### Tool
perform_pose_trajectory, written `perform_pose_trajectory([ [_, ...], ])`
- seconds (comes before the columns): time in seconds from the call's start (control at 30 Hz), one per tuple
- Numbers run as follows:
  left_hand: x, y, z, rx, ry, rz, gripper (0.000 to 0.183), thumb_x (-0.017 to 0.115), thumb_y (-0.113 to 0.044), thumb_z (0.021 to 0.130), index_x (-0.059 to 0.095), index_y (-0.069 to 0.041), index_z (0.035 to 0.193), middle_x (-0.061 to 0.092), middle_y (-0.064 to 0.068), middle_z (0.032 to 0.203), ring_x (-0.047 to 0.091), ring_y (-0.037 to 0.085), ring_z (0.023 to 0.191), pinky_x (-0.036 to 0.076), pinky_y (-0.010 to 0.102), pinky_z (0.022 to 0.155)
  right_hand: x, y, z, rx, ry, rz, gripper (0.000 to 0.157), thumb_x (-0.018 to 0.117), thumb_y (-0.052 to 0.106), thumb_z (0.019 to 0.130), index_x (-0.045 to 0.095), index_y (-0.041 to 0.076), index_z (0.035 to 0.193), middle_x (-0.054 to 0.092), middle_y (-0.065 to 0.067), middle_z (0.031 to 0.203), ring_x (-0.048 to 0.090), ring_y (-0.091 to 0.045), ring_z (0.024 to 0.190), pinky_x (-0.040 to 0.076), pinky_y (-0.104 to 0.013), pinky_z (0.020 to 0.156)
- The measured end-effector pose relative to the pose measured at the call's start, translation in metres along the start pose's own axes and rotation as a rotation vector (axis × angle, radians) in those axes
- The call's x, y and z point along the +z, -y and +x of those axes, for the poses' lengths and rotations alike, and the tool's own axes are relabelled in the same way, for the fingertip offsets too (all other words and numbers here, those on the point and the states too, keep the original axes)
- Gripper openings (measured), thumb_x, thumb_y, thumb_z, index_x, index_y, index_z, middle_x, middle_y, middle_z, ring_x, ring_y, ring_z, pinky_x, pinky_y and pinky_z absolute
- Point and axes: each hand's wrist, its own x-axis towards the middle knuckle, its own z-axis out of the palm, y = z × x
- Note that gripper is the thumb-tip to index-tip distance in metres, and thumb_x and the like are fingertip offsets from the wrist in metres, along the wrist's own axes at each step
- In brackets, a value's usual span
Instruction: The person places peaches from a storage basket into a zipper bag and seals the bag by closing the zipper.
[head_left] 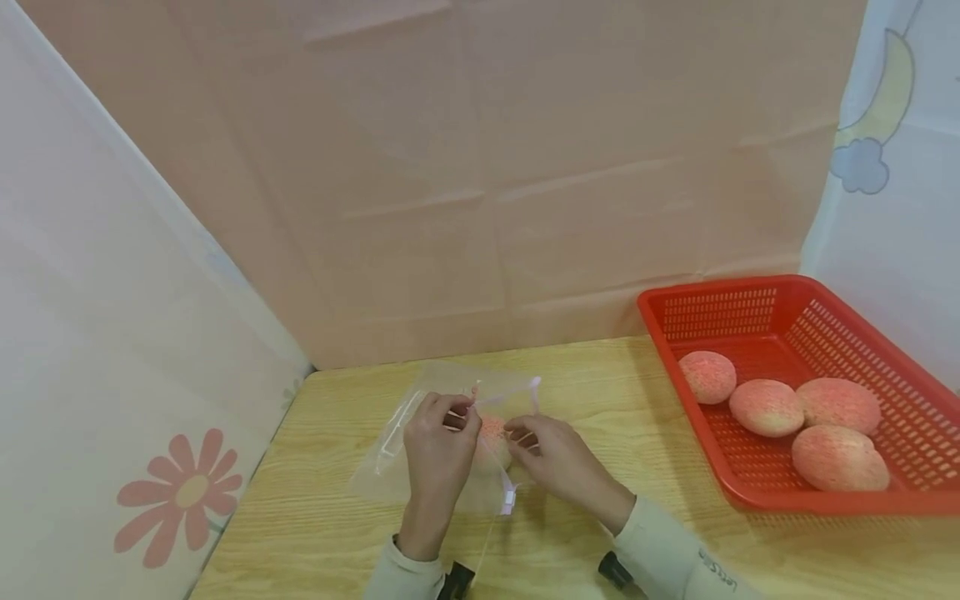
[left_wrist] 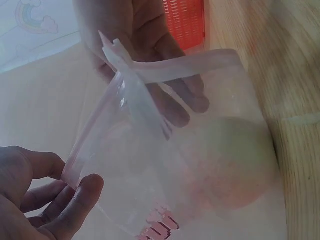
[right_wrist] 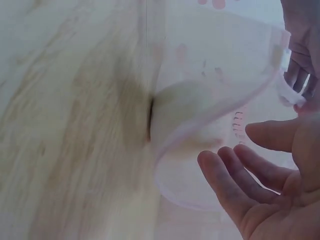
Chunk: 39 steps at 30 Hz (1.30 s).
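Note:
A clear zip bag with pink print and a pale pink zip edge lies on the table. Inside it, a peach shows through the film, pink on one side and pale green on the other. My left hand pinches the bag's top edge between thumb and fingers. At the parted mouth of the bag is my right hand, its fingers loosely bent around nothing, close to the peach. A white and pink slider sits at the near corner of the zip edge.
To the right stands a red plastic basket with slatted walls, holding several peaches. The wood-patterned table meets a hanging beige cloth at the back and a white flowered cloth at the left.

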Motion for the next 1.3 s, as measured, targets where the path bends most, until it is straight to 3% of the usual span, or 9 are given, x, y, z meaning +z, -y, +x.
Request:
perform_pose_trajectory([
  [0.23, 0.001, -0.001, 0.000, -0.002, 0.014, 0.007, 0.008, 0.071, 0.003, 0.074, 0.071, -0.004, 0.078, 0.063, 0.004, 0.073, 0.064, 0.013, 0.057, 0.050, 0.012, 0.052, -0.030, 0.001, -0.020, 0.014, 0.018, -0.032, 0.031, 0.065, 0.018, 0.089, 0.062, 0.015, 0.120, 0.066, -0.001, 0.117, 0.066, -0.014, 0.095, 0.057, -0.031, 0.080],
  [0.53, 0.003, -0.003, -0.001, -0.015, 0.022, 0.022, 0.006, 0.072, 0.001, 0.074, 0.072, -0.005, 0.077, 0.064, 0.004, 0.072, 0.063, 0.011, 0.056, 0.050, 0.013, 0.052, -0.082, -0.007, -0.043, -0.044, -0.087, -0.161, 0.033, 0.066, 0.019, 0.089, 0.061, 0.014, 0.121, 0.066, 0.001, 0.114, 0.066, -0.017, 0.099, 0.057, -0.032, 0.081],
  [0.97, 0.007, -0.002, -0.006, -0.037, 0.060, 0.029, 0.005, 0.074, -0.002, 0.073, 0.072, -0.004, 0.077, 0.064, 0.003, 0.073, 0.064, 0.012, 0.058, 0.049, 0.012, 0.052, -0.143, -0.032, -0.063, 0.054, -0.118, -0.244, 0.043, 0.064, 0.038, 0.090, 0.059, 0.015, 0.126, 0.066, -0.007, 0.122, 0.069, -0.025, 0.095, 0.058, -0.041, 0.075],
  [1.13, 0.007, -0.001, -0.005, -0.025, 0.050, 0.033, 0.005, 0.075, -0.003, 0.074, 0.072, -0.005, 0.077, 0.064, 0.003, 0.073, 0.063, 0.011, 0.058, 0.050, 0.012, 0.052, -0.159, -0.044, -0.068, 0.085, -0.122, -0.301, 0.052, 0.062, 0.046, 0.089, 0.056, 0.014, 0.129, 0.065, -0.011, 0.122, 0.065, -0.032, 0.099, 0.055, -0.048, 0.076],
  [1.3, 0.009, -0.001, -0.004, -0.011, 0.044, 0.032, 0.005, 0.074, -0.003, 0.074, 0.072, -0.006, 0.077, 0.063, 0.002, 0.073, 0.063, 0.010, 0.058, 0.050, 0.012, 0.052, -0.172, -0.057, -0.071, 0.102, -0.136, -0.336, 0.054, 0.065, 0.044, 0.087, 0.056, 0.010, 0.129, 0.066, -0.014, 0.118, 0.066, -0.034, 0.100, 0.056, -0.048, 0.077],
])
